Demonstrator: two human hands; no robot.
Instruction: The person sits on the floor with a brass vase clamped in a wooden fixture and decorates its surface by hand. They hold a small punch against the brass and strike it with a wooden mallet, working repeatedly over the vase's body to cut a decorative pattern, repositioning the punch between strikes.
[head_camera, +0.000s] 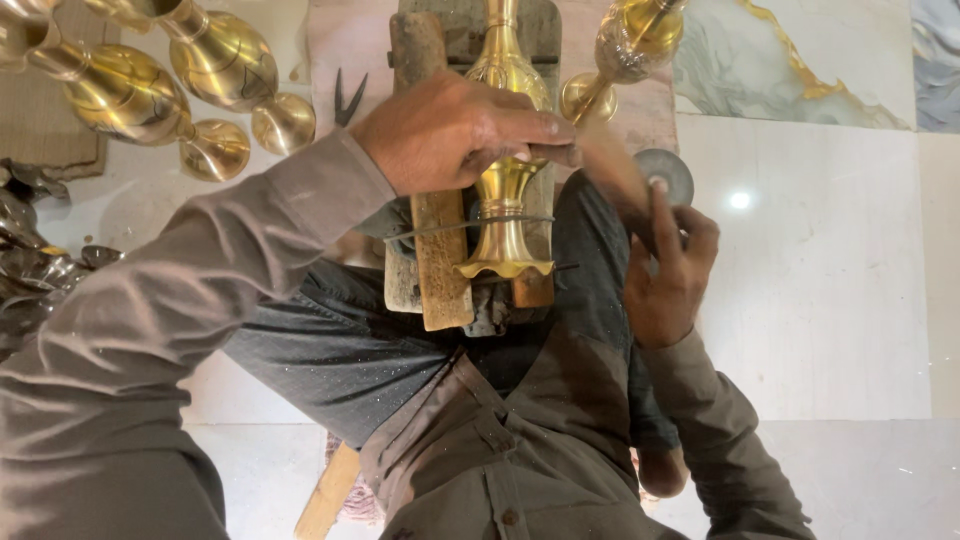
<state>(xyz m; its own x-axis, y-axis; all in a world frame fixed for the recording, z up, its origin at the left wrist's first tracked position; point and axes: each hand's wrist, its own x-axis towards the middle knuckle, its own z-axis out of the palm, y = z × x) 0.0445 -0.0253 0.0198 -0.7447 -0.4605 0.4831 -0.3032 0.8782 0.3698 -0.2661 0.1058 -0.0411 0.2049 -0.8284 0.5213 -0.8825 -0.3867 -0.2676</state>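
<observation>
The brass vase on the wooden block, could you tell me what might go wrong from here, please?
1. The left hand presses on the brass vase right where a blurred tool, swung by the right hand, comes in; a miss could hit the fingers.
2. The vase lies on a narrow wooden block over the lap; it might roll off.
3. Finished vases lie close by and could get knocked.

A pale marble-tiled floor (820, 300) carries shiny brass vases (150, 90) lying far left, and a worn wooden block (440, 260) at centre.
</observation>
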